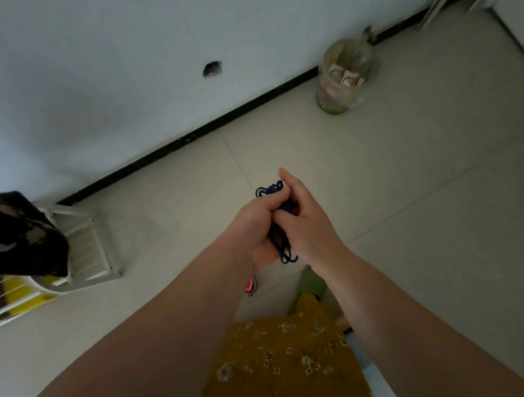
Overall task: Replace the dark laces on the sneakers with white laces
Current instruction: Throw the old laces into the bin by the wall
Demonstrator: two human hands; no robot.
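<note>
Floor: pale beige tiles (404, 173), dim light. A white wall (96, 73) runs along the upper left, with a black baseboard (197, 133) at its foot and a small dark hole (212, 69) in the plaster.

Against the baseboard, upper right of centre: a bin lined with a clear plastic bag (345, 79), scraps of packaging visible inside, green base.

Left edge: a white slatted rack (84, 245) on the floor, with a dark lacy cloth (19, 234) draped over its near end and something yellow (19, 296) below it.

Both bare forearms reach forward to mid-frame, held above the floor. The left hand (253, 227) and right hand (307, 223) are pressed together around a bunched dark blue lace (273, 189). Left fingers are curled round the bundle, thumb on top. Right fingers are wrapped over it from the other side, index finger extended upward. Loops of the lace stick out above the hands and hang out below them (287, 257). The middle of the bundle is hidden between the palms.

Below the hands: a yellow floral garment (278, 362) on the person, a green patch (311, 281) just beyond it, and a small pink-and-dark object (251, 286) on the floor beside the left wrist; too little shows to identify it.
</note>
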